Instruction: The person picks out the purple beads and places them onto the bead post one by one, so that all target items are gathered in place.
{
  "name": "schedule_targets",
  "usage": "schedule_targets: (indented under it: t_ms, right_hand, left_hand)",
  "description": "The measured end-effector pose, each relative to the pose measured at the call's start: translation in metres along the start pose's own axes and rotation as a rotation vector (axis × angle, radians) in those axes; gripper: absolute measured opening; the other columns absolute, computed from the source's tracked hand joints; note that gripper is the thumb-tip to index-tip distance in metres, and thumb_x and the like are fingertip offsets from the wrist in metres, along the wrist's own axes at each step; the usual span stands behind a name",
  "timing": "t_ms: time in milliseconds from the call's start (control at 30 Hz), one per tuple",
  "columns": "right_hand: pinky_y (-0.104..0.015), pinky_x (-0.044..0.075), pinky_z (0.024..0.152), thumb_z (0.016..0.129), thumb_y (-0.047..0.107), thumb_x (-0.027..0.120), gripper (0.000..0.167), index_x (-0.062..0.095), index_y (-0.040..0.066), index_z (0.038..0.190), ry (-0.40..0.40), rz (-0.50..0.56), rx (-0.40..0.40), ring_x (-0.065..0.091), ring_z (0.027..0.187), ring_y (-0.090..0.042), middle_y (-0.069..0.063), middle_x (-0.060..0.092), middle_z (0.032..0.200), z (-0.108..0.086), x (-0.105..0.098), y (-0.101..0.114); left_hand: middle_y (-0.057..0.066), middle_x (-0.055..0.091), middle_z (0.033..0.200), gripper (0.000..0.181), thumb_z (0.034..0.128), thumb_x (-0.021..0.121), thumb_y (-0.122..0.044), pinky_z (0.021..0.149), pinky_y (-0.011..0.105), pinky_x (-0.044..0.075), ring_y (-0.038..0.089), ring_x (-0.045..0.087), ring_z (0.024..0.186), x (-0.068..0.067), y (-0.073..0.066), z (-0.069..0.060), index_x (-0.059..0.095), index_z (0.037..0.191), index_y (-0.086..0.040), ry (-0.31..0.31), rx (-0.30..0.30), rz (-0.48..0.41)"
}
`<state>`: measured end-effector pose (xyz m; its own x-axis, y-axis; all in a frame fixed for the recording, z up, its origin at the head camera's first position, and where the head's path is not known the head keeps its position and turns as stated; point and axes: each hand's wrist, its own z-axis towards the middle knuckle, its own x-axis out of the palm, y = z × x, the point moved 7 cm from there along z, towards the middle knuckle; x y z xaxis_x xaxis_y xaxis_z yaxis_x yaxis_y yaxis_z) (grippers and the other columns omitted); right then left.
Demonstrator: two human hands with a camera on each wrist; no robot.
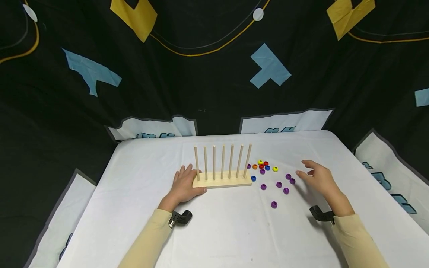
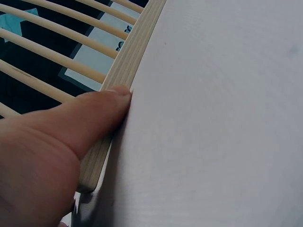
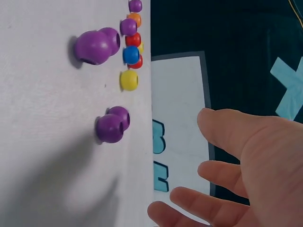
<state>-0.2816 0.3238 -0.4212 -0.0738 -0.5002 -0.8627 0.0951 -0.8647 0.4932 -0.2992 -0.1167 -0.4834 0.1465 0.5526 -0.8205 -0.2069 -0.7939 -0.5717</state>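
A pale wooden peg stand [image 1: 222, 181], with several upright pegs along its base, sits mid-table. My left hand [image 1: 183, 185] holds the stand's left end, thumb against the front edge. In the left wrist view the thumb [image 2: 90, 116] presses on the wooden base [image 2: 125, 71]. Right of the stand lie scattered beads; nearest my right hand [image 1: 318, 180] are purple beads [image 1: 290, 179]. That hand hovers above the table with fingers apart and holds nothing. The right wrist view shows its loosely bent fingers [image 3: 208, 201] beside purple beads [image 3: 111, 126].
Blue [image 1: 253, 178], yellow [image 1: 275, 169], red [image 1: 266, 163] and orange [image 1: 255, 166] beads lie close to the stand's right end. Another purple bead [image 1: 274, 204] lies nearer the front. A white cloth covers the table [image 1: 228, 230]; a dark curtain [image 1: 207, 89] hangs behind it.
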Motion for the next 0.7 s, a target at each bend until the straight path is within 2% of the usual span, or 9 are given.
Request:
schedule_targets:
  t_ms: [300, 533, 700]
  right_hand:
    - [-0.052, 0.06, 0.08, 0.096, 0.027, 0.069, 0.053, 0.058, -0.009, 0.133, 0.009, 0.039, 0.039, 0.069, 0.105, -0.047, -0.035, 0.064, 0.127, -0.008, 0.009, -0.012]
    - [-0.033, 0.058, 0.07, 0.092, 0.024, 0.074, 0.046, 0.065, -0.008, 0.125, 0.024, 0.08, 0.075, 0.071, 0.101, -0.042, -0.029, 0.07, 0.121, -0.011, 0.02, -0.02]
    - [-0.024, 0.054, 0.067, 0.091, 0.02, 0.074, 0.042, 0.067, -0.006, 0.123, 0.017, 0.098, 0.062, 0.07, 0.098, -0.04, -0.028, 0.072, 0.117, -0.011, 0.026, -0.023]
  left_hand:
    - [0.028, 0.027, 0.165, 0.07, 0.0821, 0.079, -0.039, 0.126, 0.066, 0.008, 0.051, 0.012, 0.156, 0.001, 0.001, 0.0, 0.056, 0.139, -0.005, -0.002, -0.016, 0.009]
    - [0.028, 0.027, 0.165, 0.07, 0.0819, 0.079, -0.039, 0.126, 0.066, 0.008, 0.051, 0.012, 0.156, 0.002, 0.001, 0.0, 0.056, 0.139, -0.006, -0.002, -0.013, -0.001]
    - [0.028, 0.026, 0.165, 0.069, 0.0823, 0.079, -0.039, 0.126, 0.066, 0.008, 0.052, 0.011, 0.156, 0.0, 0.0, 0.0, 0.056, 0.139, -0.006, 0.0, -0.014, 0.01]
